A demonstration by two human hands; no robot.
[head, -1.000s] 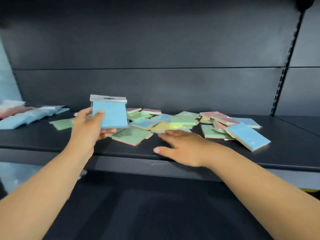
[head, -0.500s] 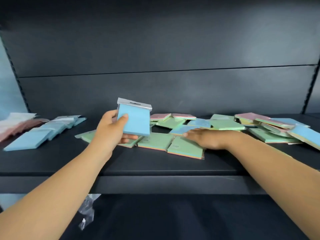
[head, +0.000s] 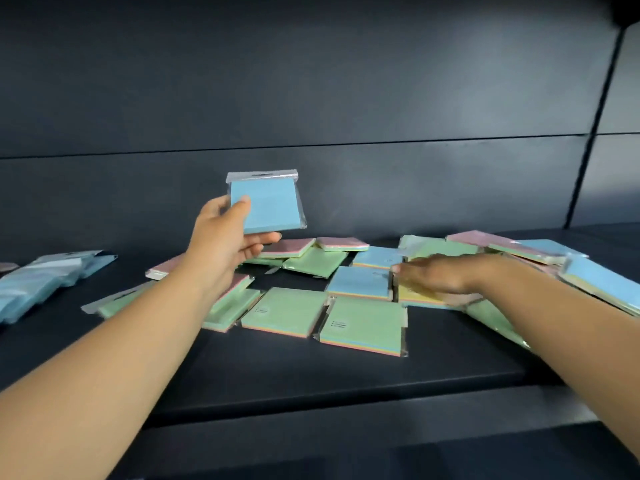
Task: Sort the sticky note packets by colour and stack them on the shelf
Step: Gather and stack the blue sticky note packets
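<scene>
The shelf (head: 311, 382) front strip is bare, open to a hand from the near edge. Behind it loose packets (head: 363, 323) crowd the middle and right up to the back wall (head: 311, 98). A blue row (head: 38, 282) fills the far left; bare shelf lies between it and the pile. Both forearms cross the front. Above the packets the space is open.

There is one camera, on the person's head. It looks forward and a bit down, close to the dark shelf (head: 311, 372).
</scene>
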